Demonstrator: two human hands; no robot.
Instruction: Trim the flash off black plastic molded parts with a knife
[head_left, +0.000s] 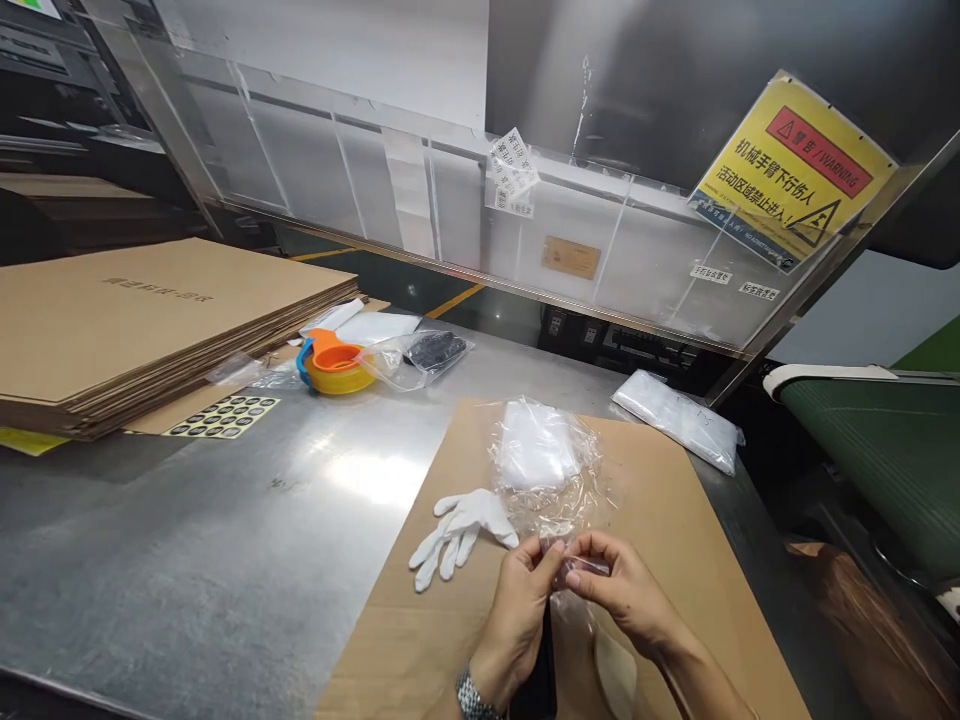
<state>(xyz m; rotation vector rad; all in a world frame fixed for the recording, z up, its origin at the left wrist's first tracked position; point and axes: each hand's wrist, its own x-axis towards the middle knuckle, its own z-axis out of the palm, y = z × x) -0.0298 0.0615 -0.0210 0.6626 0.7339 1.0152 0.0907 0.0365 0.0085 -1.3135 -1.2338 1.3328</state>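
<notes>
My left hand (519, 605) and my right hand (622, 590) are close together over a brown cardboard sheet (397, 630). Their fingers pinch a clear plastic bag (587, 567) that looks pinkish where it is bunched. Under my left hand a dark, narrow thing (541, 665) shows in part; what it is I cannot tell. Just beyond my fingers lies crinkled clear plastic (559, 500) with a folded white piece (534, 448) in it. A white glove (465, 530) rests on the cardboard, left of my hands.
Stacked flat cartons (150, 330) stand at the left, near a sheet of round black stickers (225, 416). An orange-and-yellow tape dispenser (337, 365) and a bag with a black item (435, 350) sit farther back. A white plastic packet (679, 420) lies right, beside a green conveyor (877, 430).
</notes>
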